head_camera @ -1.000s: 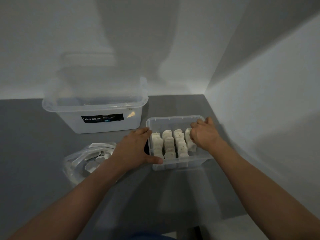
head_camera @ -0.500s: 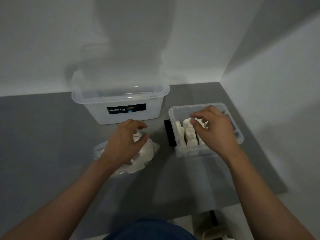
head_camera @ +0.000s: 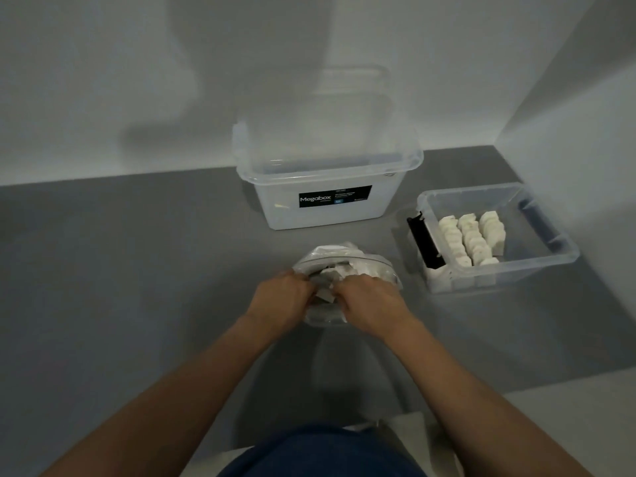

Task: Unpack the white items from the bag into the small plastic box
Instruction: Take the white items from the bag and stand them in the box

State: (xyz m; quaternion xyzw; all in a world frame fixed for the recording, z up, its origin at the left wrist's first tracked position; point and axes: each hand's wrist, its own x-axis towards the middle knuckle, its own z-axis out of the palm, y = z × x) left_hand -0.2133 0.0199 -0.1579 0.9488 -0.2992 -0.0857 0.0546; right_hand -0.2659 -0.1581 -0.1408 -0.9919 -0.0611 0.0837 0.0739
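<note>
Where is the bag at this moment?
Head view, centre: the bag lies on the grey surface before the Megabox tub, left of the small box.

The light is dim and gray, a big soft shadow lies on the back wall (head_camera: pixel 247 63) at 12 o'clock, the side wall (head_camera: pixel 585 149) at 3 o'clock is brighter, and the left hand (head_camera: pixel 278 301) and right hand (head_camera: pixel 368 304) look a little blurry.

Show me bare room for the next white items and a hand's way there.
In the small box, the strip between the white items and its right wall is bare. The mat is bare left of the bag and big box; the gap from bag to small box is narrow but open. Crowded: the bag's mouth, left hand and right hand on it.
</note>
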